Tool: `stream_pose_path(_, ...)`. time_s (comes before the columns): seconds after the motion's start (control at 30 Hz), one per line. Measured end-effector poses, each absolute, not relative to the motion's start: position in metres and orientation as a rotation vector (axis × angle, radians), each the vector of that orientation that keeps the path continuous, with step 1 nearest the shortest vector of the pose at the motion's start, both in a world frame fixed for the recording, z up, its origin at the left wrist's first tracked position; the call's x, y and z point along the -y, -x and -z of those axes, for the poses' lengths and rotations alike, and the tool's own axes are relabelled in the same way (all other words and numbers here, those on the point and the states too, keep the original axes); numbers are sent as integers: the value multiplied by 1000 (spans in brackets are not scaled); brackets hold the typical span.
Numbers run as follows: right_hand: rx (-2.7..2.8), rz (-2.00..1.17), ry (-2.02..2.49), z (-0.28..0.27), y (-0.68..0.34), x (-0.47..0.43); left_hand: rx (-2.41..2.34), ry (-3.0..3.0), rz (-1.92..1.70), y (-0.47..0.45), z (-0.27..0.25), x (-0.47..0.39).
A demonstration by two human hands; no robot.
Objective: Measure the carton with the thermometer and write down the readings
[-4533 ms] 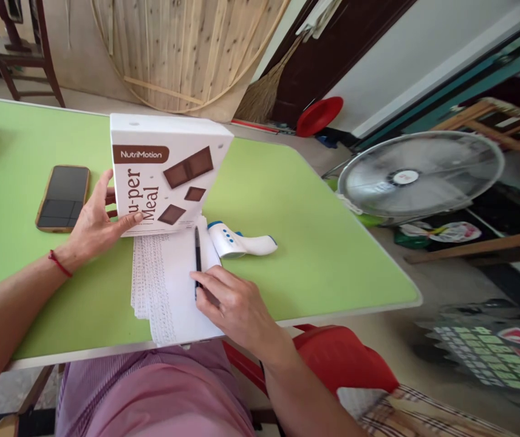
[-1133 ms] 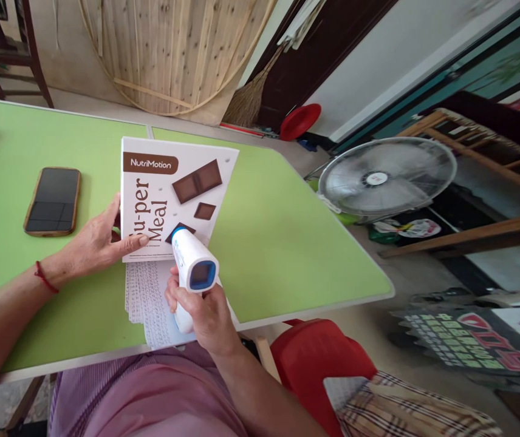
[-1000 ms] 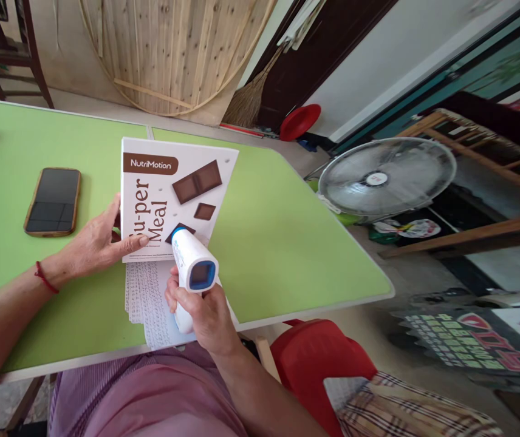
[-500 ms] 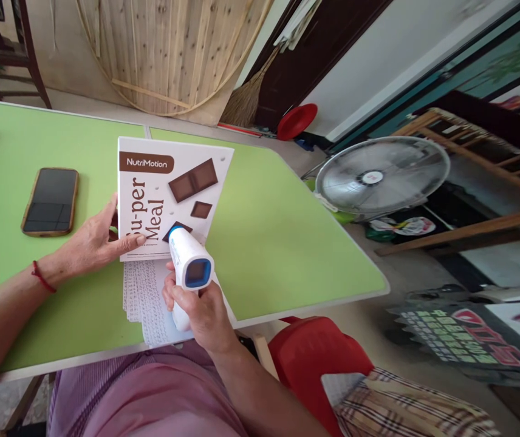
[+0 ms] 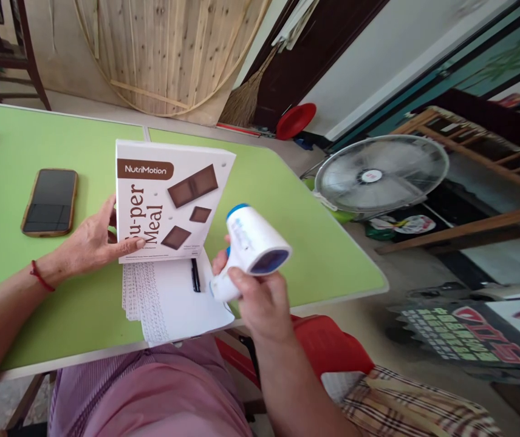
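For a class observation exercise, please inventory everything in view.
box: 1, white, in left hand
thermometer: 1, white, in right hand
pen: 1, black, on papers
papers: several, white, under pen
phone: 1, black, left of box
table: 1, green, centre
fan: 1, grey, right side
plastic chair: 1, red, lower right
wooden chair: 1, brown, upper left
wooden panel: 1, tan, top
broom: 1, tan, top centre
basin: 1, red, beside broom
rack: 1, brown, behind fan
printed board: 1, multicoloured, lower right
left hand: 1, bare, on box
right hand: 1, bare, on thermometer

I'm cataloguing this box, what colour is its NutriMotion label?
The label is brown with white lettering; head view.
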State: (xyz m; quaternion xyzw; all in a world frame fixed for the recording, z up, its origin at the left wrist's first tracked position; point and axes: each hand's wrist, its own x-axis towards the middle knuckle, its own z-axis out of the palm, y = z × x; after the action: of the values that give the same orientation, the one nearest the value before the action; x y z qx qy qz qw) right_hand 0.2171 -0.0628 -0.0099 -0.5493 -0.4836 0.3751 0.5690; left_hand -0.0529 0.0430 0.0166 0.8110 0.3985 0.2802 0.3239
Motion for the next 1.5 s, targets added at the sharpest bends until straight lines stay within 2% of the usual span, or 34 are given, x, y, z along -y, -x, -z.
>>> stream_pose_path(0.17, 1642, -413, 1519, 17, -276, 17, -1085, -2091, -724, 54, -17, -44)
stream_pose_path(0.37, 2268, -124, 1611, 21, -288, -11, -1098, -2101, -694, 55, -17, -44)
stream_pose_path(0.57, 2441, -1, 1615, 22, -288, -16, -1085, -2101, -658, 56, -20, -43)
stream_pose_path(0.7, 2327, 151, 1539, 14, -279, -6, -1134, -2072, -629, 55, -20, -41)
stream_pose_path(0.9, 2318, 92, 1349, 2, -243, 21, -1150, -2003, -676, 55, -20, -42)
stream_pose_path(1.17, 2571, 313, 1627, 4, -224, 16, -1285, -2020, -885, 58, -21, -50)
stream_pose_path(1.33, 2750, 311, 1923, -15, -203, 13, -1344, -2018, -916, 55, -18, -51)
stream_pose_path(1.5, 3013, 302, 1743, -29, -199, 8, -1272, -2103, -970, 55, -12, -55)
